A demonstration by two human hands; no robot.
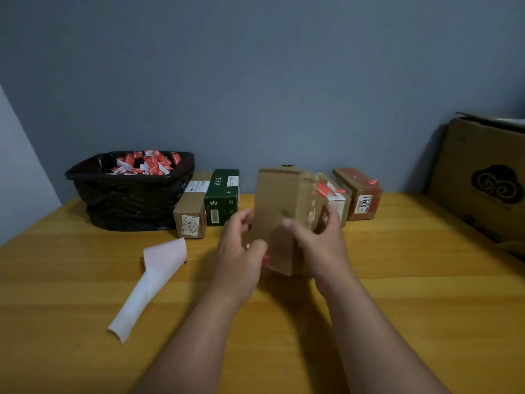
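We hold a plain brown cardboard box (pixel 279 200) upright in the air over the yellow wooden table (pixel 397 280), in front of the row of parcels. Our left hand (pixel 241 245) curls its fingers on the box's lower left edge, beside a scrap of red tape. Our right hand (pixel 318 243) grips the right side, thumb across the front face.

We judge the work well along. The black-bagged bin (pixel 130 200) is heaped with red-and-white paper slips (pixel 145 163), and a curled strip of white backing paper (pixel 150 280) lies on the table. The tan parcel with a white label (pixel 191 211), the dark green carton (pixel 223 197) and the brown parcel marked 5041 (pixel 363 194) wait along the wall, so several boxes may remain.
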